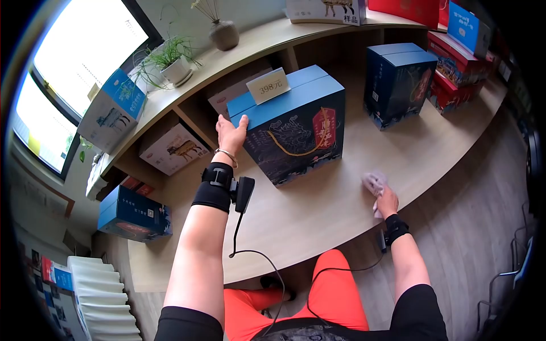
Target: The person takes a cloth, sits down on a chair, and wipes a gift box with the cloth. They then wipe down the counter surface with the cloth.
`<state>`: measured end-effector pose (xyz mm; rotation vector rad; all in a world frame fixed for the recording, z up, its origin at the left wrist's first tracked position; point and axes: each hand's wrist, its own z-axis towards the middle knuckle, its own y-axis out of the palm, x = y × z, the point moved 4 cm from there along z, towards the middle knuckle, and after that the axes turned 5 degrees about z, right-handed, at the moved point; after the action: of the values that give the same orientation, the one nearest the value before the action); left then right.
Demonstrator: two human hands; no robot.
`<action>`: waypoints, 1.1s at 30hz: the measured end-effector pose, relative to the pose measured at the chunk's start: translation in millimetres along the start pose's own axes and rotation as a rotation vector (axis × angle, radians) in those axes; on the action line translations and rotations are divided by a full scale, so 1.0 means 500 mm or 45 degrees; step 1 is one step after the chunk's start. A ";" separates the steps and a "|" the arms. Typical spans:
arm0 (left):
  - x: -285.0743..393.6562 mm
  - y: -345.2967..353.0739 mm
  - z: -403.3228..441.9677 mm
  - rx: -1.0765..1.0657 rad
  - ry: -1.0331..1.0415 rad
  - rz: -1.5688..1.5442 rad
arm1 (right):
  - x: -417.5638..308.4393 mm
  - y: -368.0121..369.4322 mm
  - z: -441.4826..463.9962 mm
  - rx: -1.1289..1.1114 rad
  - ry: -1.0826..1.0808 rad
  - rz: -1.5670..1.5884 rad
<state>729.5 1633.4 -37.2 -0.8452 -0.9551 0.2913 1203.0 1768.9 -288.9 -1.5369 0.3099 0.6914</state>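
A large dark-blue gift box (301,139) with a lighter blue top, a rope handle and a red label stands upright on the wooden table. My left hand (231,136) grips its left end, thumb at the front edge and fingers round the side. On top of this box sits a folded price card (269,86) reading 398元. Over at the table's front right, my right hand (388,202) is closed on a crumpled pale cloth (374,183) that touches the tabletop.
Another blue box (398,85) and stacked red boxes (455,74) stand at the right. Further left is a blue box (135,213). White boxes fill shelf niches. A potted plant (177,71) and vase (223,35) top the ledge. A cable (273,264) hangs across my lap.
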 end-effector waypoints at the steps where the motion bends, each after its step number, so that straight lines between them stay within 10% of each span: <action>1: -0.028 0.024 0.014 -0.075 -0.104 -0.175 | 0.010 -0.014 0.040 0.165 0.081 0.247; 4: 0.004 0.027 -0.016 -0.476 -0.146 -0.894 | -0.059 -0.074 0.193 0.314 0.216 0.610; 8: 0.014 0.036 -0.033 -0.483 -0.271 -1.378 | -0.355 -0.103 0.349 0.202 -0.479 1.022; 9: 0.008 0.037 -0.028 -0.487 -0.251 -1.351 | -0.404 -0.082 0.367 -0.186 -0.364 1.189; 17: -0.064 -0.062 -0.120 -0.388 -0.260 -1.326 | -0.458 -0.106 0.204 -0.419 -0.417 1.308; 33: -0.176 -0.352 -0.556 -0.150 -0.139 -1.330 | -0.424 -0.202 -0.230 -0.232 -0.475 1.245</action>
<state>881.4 1328.6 -41.1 -0.3458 -1.3956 -0.6280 1124.6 1622.3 -87.0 -1.3319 0.7400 1.7826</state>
